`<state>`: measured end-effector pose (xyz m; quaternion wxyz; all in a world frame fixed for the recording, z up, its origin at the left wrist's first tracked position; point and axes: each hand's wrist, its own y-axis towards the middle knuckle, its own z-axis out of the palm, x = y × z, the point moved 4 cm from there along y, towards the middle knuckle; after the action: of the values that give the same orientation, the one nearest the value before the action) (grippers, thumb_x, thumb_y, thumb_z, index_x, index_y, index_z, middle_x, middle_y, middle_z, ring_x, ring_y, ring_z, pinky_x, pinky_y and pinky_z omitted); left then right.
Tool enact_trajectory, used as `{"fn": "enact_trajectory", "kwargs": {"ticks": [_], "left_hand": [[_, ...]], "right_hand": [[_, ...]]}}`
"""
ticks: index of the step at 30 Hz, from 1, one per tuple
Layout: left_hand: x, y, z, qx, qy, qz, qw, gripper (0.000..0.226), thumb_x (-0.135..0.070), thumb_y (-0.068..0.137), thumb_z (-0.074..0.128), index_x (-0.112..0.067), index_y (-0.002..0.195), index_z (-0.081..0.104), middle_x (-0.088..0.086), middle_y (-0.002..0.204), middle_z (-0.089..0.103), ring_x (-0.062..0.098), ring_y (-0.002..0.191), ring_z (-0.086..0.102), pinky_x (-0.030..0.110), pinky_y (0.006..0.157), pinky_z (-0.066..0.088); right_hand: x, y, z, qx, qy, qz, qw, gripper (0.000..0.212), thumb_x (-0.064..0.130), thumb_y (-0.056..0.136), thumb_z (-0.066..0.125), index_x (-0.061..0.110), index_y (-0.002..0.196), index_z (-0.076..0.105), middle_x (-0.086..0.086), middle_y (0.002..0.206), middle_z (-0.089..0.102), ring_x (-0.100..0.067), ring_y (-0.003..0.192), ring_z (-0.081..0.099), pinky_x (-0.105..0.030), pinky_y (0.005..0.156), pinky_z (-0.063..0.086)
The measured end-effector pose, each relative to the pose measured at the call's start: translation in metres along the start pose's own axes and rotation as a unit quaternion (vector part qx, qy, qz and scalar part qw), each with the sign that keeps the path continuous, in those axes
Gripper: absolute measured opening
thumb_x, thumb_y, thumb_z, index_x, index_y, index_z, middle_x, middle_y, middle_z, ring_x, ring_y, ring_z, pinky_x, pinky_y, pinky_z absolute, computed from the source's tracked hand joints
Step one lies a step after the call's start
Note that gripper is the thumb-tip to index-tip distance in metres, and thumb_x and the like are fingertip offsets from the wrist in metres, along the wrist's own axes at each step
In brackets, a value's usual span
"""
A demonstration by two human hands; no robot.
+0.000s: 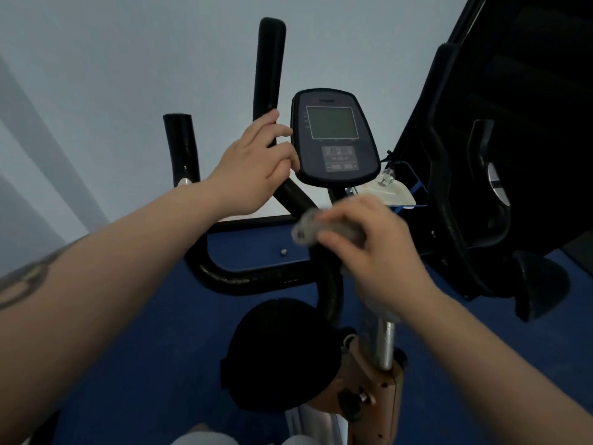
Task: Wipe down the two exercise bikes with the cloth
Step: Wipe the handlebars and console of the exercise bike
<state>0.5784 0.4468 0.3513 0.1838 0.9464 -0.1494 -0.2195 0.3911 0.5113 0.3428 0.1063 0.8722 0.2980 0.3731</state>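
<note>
Nearest the camera, a black saddle (282, 354) sits low in the view above a tan frame (378, 380) and a silver post (383, 345). The floor (154, 348) is blue. Above the saddle, the right hand (375, 248) grips a grey cloth (308, 228), bunched and blurred, and presses it against the black handlebar (256, 279) where the tube curves down toward the post. The left hand (253, 168) is apart from it, farther up, with fingers curled round the upright grip (268, 69) just beside the console (333, 139). The console screen is dark. A second grip (181, 146) stands to the left. To the right, a second bike (500, 155) looms dark against the pale wall (128, 59).
</note>
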Motion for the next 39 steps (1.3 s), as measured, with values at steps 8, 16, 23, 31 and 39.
{"fn": "enact_trajectory", "kwargs": {"ticks": [8, 16, 23, 31, 39], "left_hand": [[-0.022, -0.018, 0.012, -0.053, -0.046, -0.054, 0.996, 0.029, -0.013, 0.101, 0.037, -0.012, 0.099, 0.066, 0.007, 0.148, 0.038, 0.022, 0.149, 0.002, 0.032, 0.117, 0.012], [-0.035, -0.035, 0.022, -0.076, -0.022, -0.043, 0.996, 0.029, -0.019, 0.102, 0.037, -0.013, 0.104, 0.066, 0.009, 0.14, 0.046, 0.032, 0.148, 0.0, 0.028, 0.116, 0.0], [-0.039, -0.037, 0.022, -0.1, -0.032, -0.029, 0.994, 0.031, -0.02, 0.101, 0.035, -0.011, 0.101, 0.065, 0.01, 0.136, 0.049, 0.033, 0.147, 0.003, 0.02, 0.115, -0.006], [-0.038, -0.038, 0.021, -0.09, -0.027, -0.033, 0.995, 0.032, -0.021, 0.1, 0.035, -0.011, 0.102, 0.065, 0.01, 0.137, 0.048, 0.035, 0.147, 0.003, 0.018, 0.113, -0.008], [-0.036, -0.035, 0.023, -0.076, -0.023, -0.047, 0.996, 0.031, -0.019, 0.1, 0.035, -0.012, 0.104, 0.065, 0.009, 0.138, 0.046, 0.035, 0.147, 0.0, 0.022, 0.114, -0.007]], "right_hand": [[-0.006, -0.073, 0.011, -0.057, 0.171, 0.122, 0.976, 0.011, 0.027, 0.075, 0.074, 0.029, 0.086, 0.074, 0.008, 0.095, 0.055, -0.009, 0.095, 0.058, -0.016, 0.079, 0.046], [0.002, -0.037, 0.021, -0.15, 0.118, 0.153, 0.97, 0.013, 0.018, 0.081, 0.074, 0.026, 0.09, 0.071, 0.004, 0.1, 0.055, -0.006, 0.094, 0.055, -0.02, 0.081, 0.045], [-0.009, -0.054, -0.004, -0.031, 0.252, 0.16, 0.954, 0.015, 0.017, 0.067, 0.081, 0.023, 0.078, 0.074, 0.008, 0.087, 0.064, -0.004, 0.084, 0.063, -0.011, 0.071, 0.046], [-0.003, -0.069, 0.016, -0.139, 0.109, 0.111, 0.978, 0.018, 0.016, 0.075, 0.078, 0.027, 0.081, 0.065, 0.009, 0.089, 0.057, -0.006, 0.087, 0.057, -0.02, 0.073, 0.048], [-0.003, -0.021, -0.001, -0.121, 0.094, 0.086, 0.984, 0.013, 0.018, 0.077, 0.077, 0.021, 0.089, 0.072, 0.003, 0.094, 0.057, -0.004, 0.089, 0.056, -0.023, 0.08, 0.049]]}}
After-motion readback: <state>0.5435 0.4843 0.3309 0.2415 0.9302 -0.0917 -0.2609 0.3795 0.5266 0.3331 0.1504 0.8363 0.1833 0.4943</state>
